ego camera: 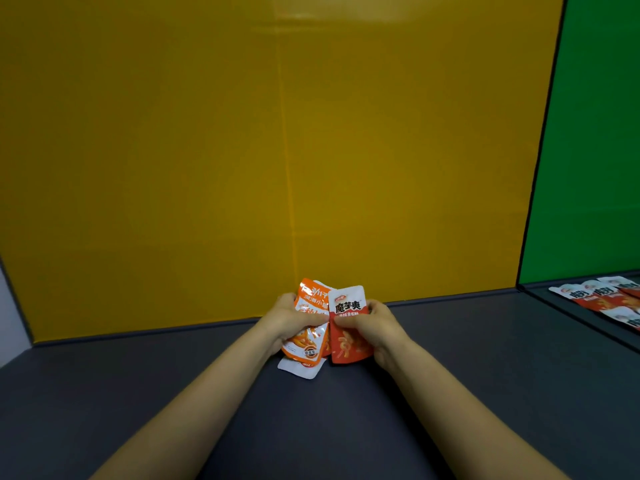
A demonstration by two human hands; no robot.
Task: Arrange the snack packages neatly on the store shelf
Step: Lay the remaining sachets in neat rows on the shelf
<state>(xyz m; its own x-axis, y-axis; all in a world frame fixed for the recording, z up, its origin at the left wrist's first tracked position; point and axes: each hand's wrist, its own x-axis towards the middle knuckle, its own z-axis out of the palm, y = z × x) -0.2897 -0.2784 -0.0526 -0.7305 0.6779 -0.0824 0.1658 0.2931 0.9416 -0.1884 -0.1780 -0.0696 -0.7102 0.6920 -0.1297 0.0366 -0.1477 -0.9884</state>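
gripping orange packets (309, 338), left hand (294, 315) sits beside right hand (376, 323) gripping a red packet (348, 307) over open shelf (485, 358).

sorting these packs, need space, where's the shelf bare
Bare shelf left of the left hand, back to the yellow wall, and between the right hand and the divider. Crowded beyond the divider: red packs overlap under the green wall.

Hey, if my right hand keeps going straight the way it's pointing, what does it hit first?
Probably the orange packet in the left hand: the right hand, gripping the red packet, points forward and leftward at it. Behind them stands the yellow back panel, though depth is unclear.
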